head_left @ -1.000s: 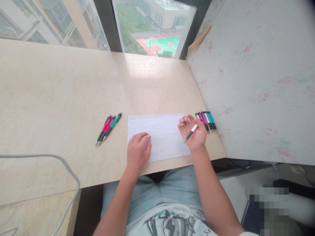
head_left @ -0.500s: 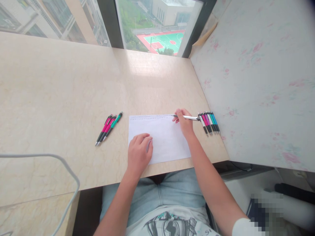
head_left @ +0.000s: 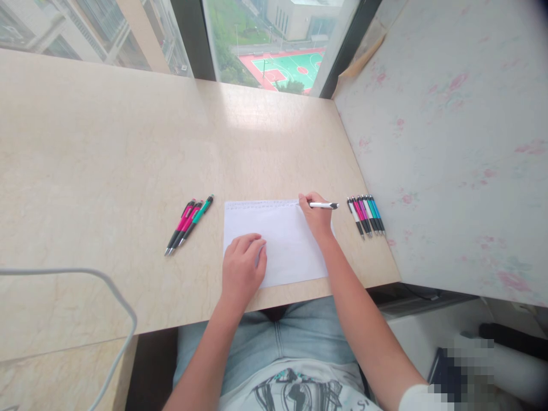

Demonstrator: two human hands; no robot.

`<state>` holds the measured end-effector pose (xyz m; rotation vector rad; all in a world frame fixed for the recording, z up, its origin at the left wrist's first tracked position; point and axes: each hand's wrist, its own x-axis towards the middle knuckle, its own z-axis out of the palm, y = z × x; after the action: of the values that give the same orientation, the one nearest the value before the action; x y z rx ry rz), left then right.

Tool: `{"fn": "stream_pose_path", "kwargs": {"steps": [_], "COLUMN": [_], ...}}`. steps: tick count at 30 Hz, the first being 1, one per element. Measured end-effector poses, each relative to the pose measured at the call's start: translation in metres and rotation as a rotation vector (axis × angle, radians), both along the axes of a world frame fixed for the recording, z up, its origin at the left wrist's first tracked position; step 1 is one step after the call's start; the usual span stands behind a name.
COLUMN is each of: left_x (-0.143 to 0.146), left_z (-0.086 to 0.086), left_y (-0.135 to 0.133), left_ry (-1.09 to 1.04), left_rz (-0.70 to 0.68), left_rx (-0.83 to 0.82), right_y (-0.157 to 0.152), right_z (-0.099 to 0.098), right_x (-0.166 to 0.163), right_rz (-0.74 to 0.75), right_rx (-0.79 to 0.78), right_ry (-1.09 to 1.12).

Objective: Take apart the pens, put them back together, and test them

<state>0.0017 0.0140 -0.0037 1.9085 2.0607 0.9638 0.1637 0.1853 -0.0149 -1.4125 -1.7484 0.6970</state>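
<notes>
While the right hand (head_left: 317, 220) pinches a white pen (head_left: 322, 205), the loosely curled left hand (head_left: 243, 264), gripping nothing, could let the paper sheet (head_left: 295, 245) skew if lifted.

Daylight from the window (head_left: 274, 43) floods our bright scene, glaring off the tabletop (head_left: 252, 117); we see hazy buildings (head_left: 295, 23) outside, writing on the paper (head_left: 291, 245) too soft to read, a darkened upper-right corner and pixelation lower right.
</notes>
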Motion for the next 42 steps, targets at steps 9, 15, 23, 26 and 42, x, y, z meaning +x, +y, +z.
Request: {"fn": "stream_pose_path", "kwargs": {"steps": [9, 15, 23, 26, 42], "left_x": [0.0, 0.001, 0.001, 0.001, 0.003], "left_z": [0.0, 0.0, 0.001, 0.001, 0.002], "left_y": [0.0, -0.001, 0.0, 0.0, 0.0], "left_ry": [-0.014, -0.022, -0.017, -0.017, 0.057], "left_rz": [0.001, 0.003, 0.005, 0.007, -0.004], "left_rx": [0.001, 0.0, -0.005, -0.002, -0.01], "right_y": [0.001, 0.002, 0.004, 0.004, -0.009], "right_z": [-0.003, -0.004, -0.006, -0.006, 0.023], "right_x": [-0.001, -0.001, 0.001, 0.002, 0.017], "right_rz": [0.003, -0.031, -0.03, -0.018, -0.098], "right_rx": [0.028, 0.042, 0.078, 0.079, -0.326], "right_ry": [-0.046, -0.045, -0.046, -0.051, 1.002]}}
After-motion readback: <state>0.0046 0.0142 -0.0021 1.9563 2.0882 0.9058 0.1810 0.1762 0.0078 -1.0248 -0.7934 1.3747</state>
